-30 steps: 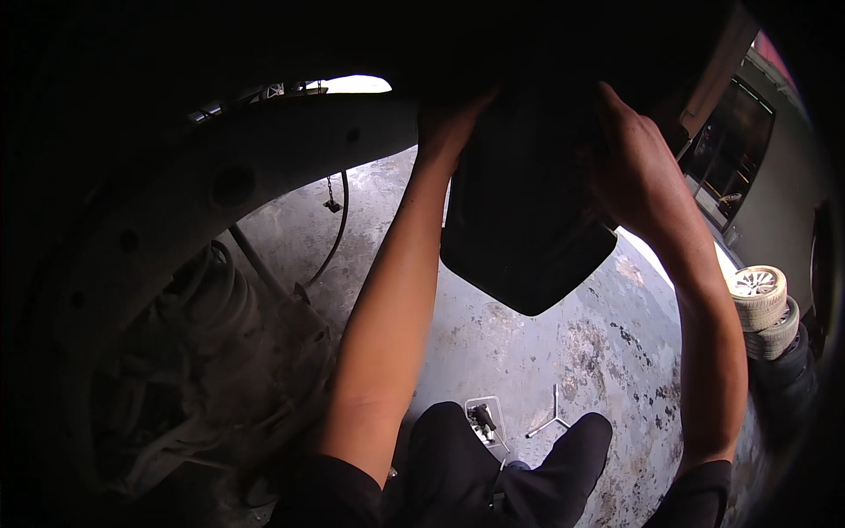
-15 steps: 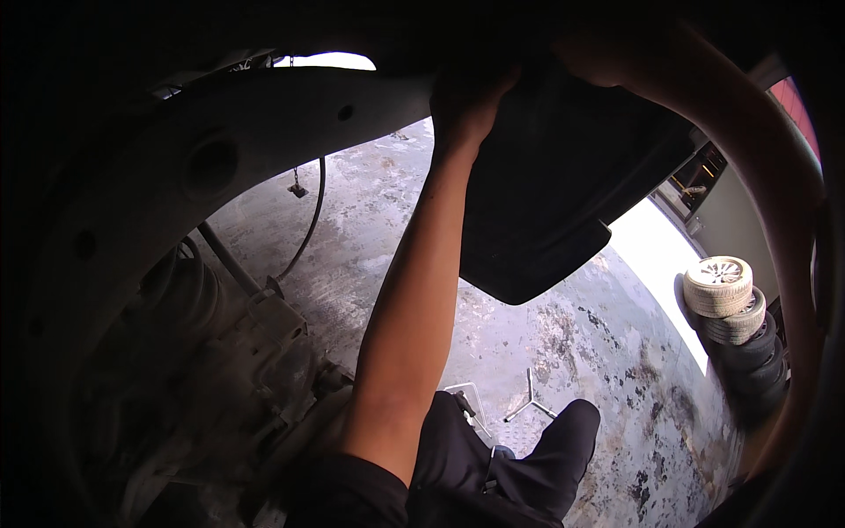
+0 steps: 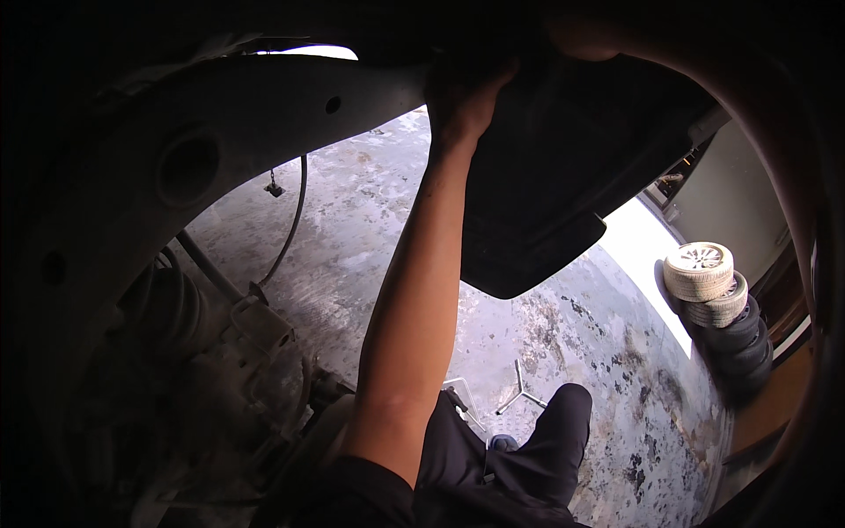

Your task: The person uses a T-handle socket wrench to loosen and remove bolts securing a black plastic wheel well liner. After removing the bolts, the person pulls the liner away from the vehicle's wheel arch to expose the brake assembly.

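Observation:
My left hand [image 3: 465, 110] reaches up into deep shadow beside a black molded panel [image 3: 537, 202] that looks like a wheel arch liner. Its thumb points up and right against the panel; the other fingers are lost in the dark. My right hand [image 3: 585, 41] is near the panel's upper part, its arm curving in along the right side. Only the lower edge of that hand shows, and its fingers are hidden. Left of my left hand, a curved grey metal vehicle part [image 3: 264, 110] with round holes ends close to my wrist.
Dim suspension parts [image 3: 264, 326] fill the lower left, with a black hose or cable [image 3: 299, 220] hanging beyond. A Y-shaped wrench [image 3: 519, 390] lies on the stained concrete floor [image 3: 607, 396] near my knee. Stacked wheels and tires [image 3: 700, 273] stand at the right.
The view has shifted slightly, so floor and wheels appear a little higher and farther left. My right hand sits slightly higher in the picture; my left hand stays beside the panel.

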